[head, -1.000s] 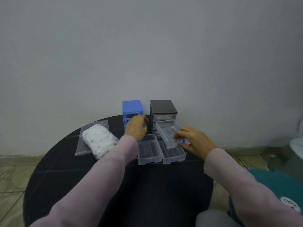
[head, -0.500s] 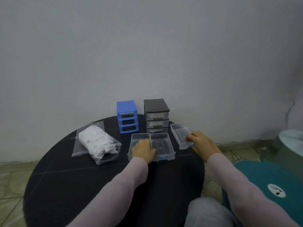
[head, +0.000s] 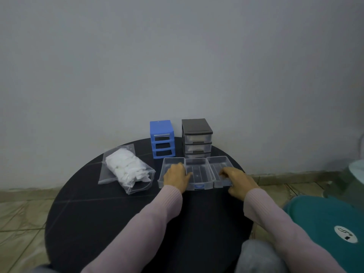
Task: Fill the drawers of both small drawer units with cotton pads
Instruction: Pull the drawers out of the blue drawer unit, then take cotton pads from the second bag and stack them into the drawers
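Drawers laid out for filling, none loaded yet.

Three clear plastic drawers (head: 198, 172) sit side by side, touching, on the round dark surface (head: 110, 213) just in front of the blue unit (head: 162, 138), whose three slots gape empty, and the black unit (head: 197, 137), whose frosted drawers are in place. Left hand (head: 176, 177) rests on the leftmost drawer, thumb over the shared rim; right hand (head: 239, 183) holds the rightmost drawer's front edge, fingers curled; neither grip is fully visible. Cotton pads (head: 126, 167), soft white rounds, lie heaped in a glossy zip bag (head: 110, 174) left of the drawers. Likely next: reach the bag, open it, pinch out pads.
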Demonstrator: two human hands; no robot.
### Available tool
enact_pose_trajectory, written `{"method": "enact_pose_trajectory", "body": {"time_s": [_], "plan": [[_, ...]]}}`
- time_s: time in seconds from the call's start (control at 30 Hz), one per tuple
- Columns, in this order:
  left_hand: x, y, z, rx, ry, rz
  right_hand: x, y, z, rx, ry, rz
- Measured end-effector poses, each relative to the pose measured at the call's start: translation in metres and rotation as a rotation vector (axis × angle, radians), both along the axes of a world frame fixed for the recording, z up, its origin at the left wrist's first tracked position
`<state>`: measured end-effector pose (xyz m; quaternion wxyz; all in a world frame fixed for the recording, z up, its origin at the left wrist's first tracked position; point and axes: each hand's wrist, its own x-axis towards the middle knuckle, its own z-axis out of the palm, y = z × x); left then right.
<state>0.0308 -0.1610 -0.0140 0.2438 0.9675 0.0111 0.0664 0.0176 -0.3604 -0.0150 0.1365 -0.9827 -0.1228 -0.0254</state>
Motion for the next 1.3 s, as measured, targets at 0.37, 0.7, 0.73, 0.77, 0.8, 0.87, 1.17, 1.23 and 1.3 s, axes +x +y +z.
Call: {"method": "enact_pose_trajectory", "body": {"time_s": [0.37, 0.7, 0.73, 0.77, 0.8, 0.87, 1.17, 1.23, 1.3], "plan": [[-0.018, 0.031, 0.019, -0.08, -0.168, -0.082, -0.02, 0.045, 0.025, 0.157, -0.096, 0.109], [-0.044, 0.111, 0.029, -0.232, -0.195, 0.024, -0.028, 0.15, 0.02, 0.324, 0.058, 0.259], [-0.045, 0.119, 0.029, -0.255, -0.207, 0.044, -0.027, 0.16, 0.019, 0.341, 0.067, 0.263], [-0.047, 0.129, 0.028, -0.264, -0.221, 0.064, -0.026, 0.169, 0.018, 0.353, 0.073, 0.264], [-0.049, 0.136, 0.027, -0.254, -0.226, 0.075, -0.024, 0.176, 0.017, 0.36, 0.075, 0.253], [-0.052, 0.153, 0.023, -0.199, -0.219, 0.09, -0.021, 0.192, 0.013, 0.385, 0.077, 0.233], [-0.047, 0.174, -0.005, 0.055, -0.173, -0.059, -0.012, 0.219, -0.009, 0.429, -0.021, 0.16], [-0.043, 0.175, -0.012, 0.078, -0.19, -0.085, -0.011, 0.222, -0.014, 0.417, -0.072, 0.195], [-0.042, 0.177, -0.018, 0.045, -0.233, -0.087, -0.008, 0.225, -0.017, 0.397, -0.127, 0.238]]}}
